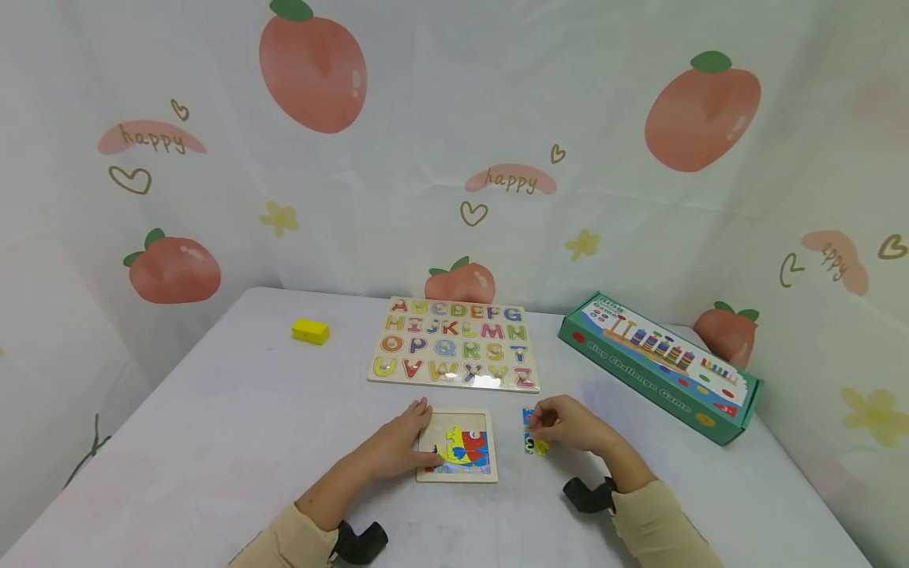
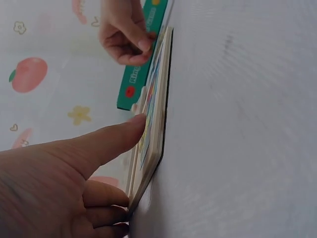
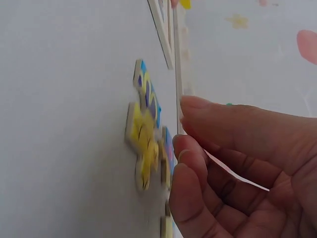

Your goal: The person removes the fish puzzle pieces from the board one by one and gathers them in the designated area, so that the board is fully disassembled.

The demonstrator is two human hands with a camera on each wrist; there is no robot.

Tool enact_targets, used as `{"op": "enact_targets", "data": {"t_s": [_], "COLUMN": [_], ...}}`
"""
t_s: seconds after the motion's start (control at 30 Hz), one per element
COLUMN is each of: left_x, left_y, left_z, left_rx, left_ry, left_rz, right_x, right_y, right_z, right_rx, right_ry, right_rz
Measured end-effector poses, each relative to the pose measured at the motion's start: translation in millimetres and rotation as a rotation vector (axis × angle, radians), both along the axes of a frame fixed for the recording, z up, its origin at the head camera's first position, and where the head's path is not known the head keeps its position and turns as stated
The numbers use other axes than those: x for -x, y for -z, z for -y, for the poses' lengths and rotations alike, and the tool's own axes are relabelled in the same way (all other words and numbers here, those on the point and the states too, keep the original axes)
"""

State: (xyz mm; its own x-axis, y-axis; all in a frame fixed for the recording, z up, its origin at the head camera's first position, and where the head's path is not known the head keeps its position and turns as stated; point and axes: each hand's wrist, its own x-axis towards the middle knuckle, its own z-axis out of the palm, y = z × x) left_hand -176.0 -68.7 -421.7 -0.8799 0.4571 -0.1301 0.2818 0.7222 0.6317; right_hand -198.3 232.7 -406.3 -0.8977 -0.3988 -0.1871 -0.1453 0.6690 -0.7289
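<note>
A wooden puzzle board (image 1: 458,478) with a fish picture lies flat in front of me, partly filled with colored pieces. My left hand (image 1: 394,444) rests on its left side. In the left wrist view the thumb (image 2: 130,133) touches the top while the other fingers lie at the board's edge. Right of the board, my right hand (image 1: 568,426) hovers over loose puzzle pieces (image 1: 529,444), its fingers bent and the thumb close to them. The right wrist view shows nothing between these fingertips. A yellow puzzle piece (image 3: 141,131) lies beside the hand, next to blue ones.
An alphabet board (image 1: 454,345) lies at the back middle. A green game box (image 1: 660,367) stands at the back right. Toward the back left sits a yellow block (image 1: 310,331). A patterned cloth (image 1: 398,197) hangs behind the white table (image 1: 213,442).
</note>
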Motion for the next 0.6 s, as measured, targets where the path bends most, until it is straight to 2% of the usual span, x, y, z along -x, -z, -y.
{"op": "enact_targets", "data": {"t_s": [0.37,0.6], "left_x": [2.2,2.5], "left_y": [1.3,1.6], "left_z": [-14,-21], "left_rx": [0.077,0.101], "left_ry": [-0.003,0.016], "left_rz": [-0.057,-0.055], "right_x": [13.1,19.0], "right_y": [-3.8,-3.9], "right_z": [40,70], "right_rx": [0.019,0.011], "right_ry": [-0.119,-0.175], "right_rz": [0.003,0.010]}}
